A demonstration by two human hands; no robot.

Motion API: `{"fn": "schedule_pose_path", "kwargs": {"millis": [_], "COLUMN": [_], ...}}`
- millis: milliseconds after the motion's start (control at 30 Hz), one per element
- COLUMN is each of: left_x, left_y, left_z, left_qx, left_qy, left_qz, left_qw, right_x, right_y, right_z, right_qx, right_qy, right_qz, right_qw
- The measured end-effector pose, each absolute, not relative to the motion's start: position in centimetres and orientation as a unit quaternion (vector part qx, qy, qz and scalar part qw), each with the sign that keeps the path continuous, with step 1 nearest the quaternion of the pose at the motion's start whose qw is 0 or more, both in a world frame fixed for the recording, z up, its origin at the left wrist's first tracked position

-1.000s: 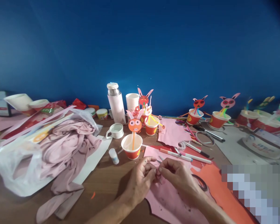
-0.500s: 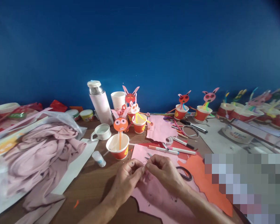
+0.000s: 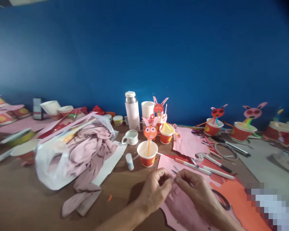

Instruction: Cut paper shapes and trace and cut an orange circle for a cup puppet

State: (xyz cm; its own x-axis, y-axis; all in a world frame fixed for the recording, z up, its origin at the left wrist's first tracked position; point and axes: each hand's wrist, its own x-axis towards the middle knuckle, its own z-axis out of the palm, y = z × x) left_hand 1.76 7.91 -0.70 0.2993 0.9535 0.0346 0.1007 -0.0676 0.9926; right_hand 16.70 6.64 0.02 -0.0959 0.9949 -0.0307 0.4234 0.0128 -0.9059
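My left hand (image 3: pixel 156 189) and my right hand (image 3: pixel 195 186) meet fingertip to fingertip above a sheet of pink paper (image 3: pixel 183 211). Both are closed in a pinch; whatever sits between the fingertips is too small or hidden to name. Scissors (image 3: pixel 223 199) lie partly under my right hand, with one dark handle loop showing on the right. Just beyond my hands stands a red and white paper cup (image 3: pixel 147 157), from which an orange paper face with pink ears (image 3: pixel 150 132) rises on a stick. A small white glue bottle (image 3: pixel 129 161) stands to its left.
Markers (image 3: pixel 195 166) lie across the pink paper beside orange paper (image 3: pixel 245 199). Behind are a white mug (image 3: pixel 130 138), a thermos (image 3: pixel 132 112) and stacked cups (image 3: pixel 147 109). Pinkish cloth (image 3: pixel 91 141) and a plastic bag (image 3: pixel 54 166) lie left. More cup figures (image 3: pixel 213 126) stand right.
The view has swung left, so things sit farther right in the picture and more of the table's left side shows. My hands keep their fingertip-to-fingertip pinch.
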Motion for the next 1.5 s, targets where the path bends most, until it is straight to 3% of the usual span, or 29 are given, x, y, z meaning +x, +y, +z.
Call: {"fn": "schedule_pose_path", "kwargs": {"millis": [500,667,767,1067,1267,1500], "left_x": [0.3,-2.5,-3.6,-3.1,-3.8,-3.9], "left_y": [7.0,5.9,6.0,7.2,7.3,7.0], "left_z": [0.6,1.3,0.7,-1.6,-2.5,-3.8], "left_qx": [0.658,0.864,0.909,0.921,0.917,0.926], "left_qy": [0.439,0.340,0.284,0.241,0.291,0.271], "left_qz": [0.434,0.328,0.285,0.271,0.230,0.255], "left_qw": [0.432,0.175,0.111,0.144,0.145,0.065], "right_x": [16.5,15.5,15.1,16.3,18.4,18.9], "right_y": [6.4,5.4,5.2,6.2,7.1,6.9], "right_z": [-0.9,-1.6,-1.7,-1.0,0.6,0.2], "right_qx": [-0.598,-0.598,-0.601,-0.595,-0.599,-0.564], "right_qy": [-0.693,-0.730,-0.744,-0.752,-0.750,-0.806], "right_qz": [0.295,0.240,0.206,0.177,0.167,0.139], "right_qw": [0.273,0.227,0.208,0.223,0.223,0.113]}}
